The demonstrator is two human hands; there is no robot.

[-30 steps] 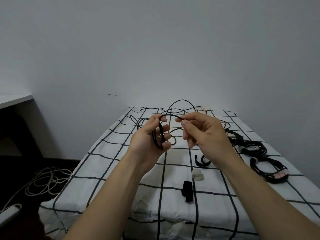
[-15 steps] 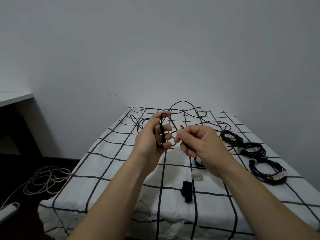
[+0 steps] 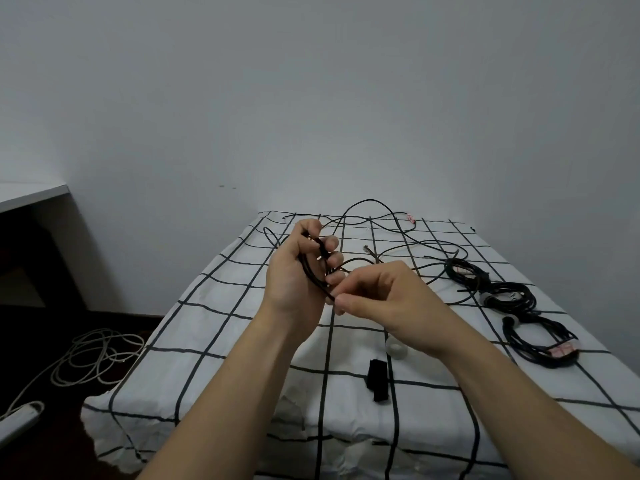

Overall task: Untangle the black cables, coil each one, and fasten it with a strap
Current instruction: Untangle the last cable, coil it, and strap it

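Black cable point(image 3: 310, 271), partly wound into a small coil, is held up above the cloth-covered surface point(image 3: 207, 323) in the head view. The coil is clasped in the left grip point(image 3: 294, 271), with the thumb laid over the top and the fingers curled round the strands. The coil's lower end is pinched in the right grip point(image 3: 391, 299), thumb and forefinger closed tight on a strand just beside the left fingers. Loose loops point(image 3: 370, 200) of more black cable are spread over the far half of the surface. Three coiled bundles point(image 3: 509, 296) are laid in a line along the right side, and a pinkish tag is seen on the nearest one. A black strap point(image 3: 377, 379) and a small white roll point(image 3: 398, 349) are set close together on the checked cloth, below the right wrist. A tangle of white cord point(image 3: 97, 355) is seen on the floor at left, with a pale power strip point(image 3: 20, 414) near it.
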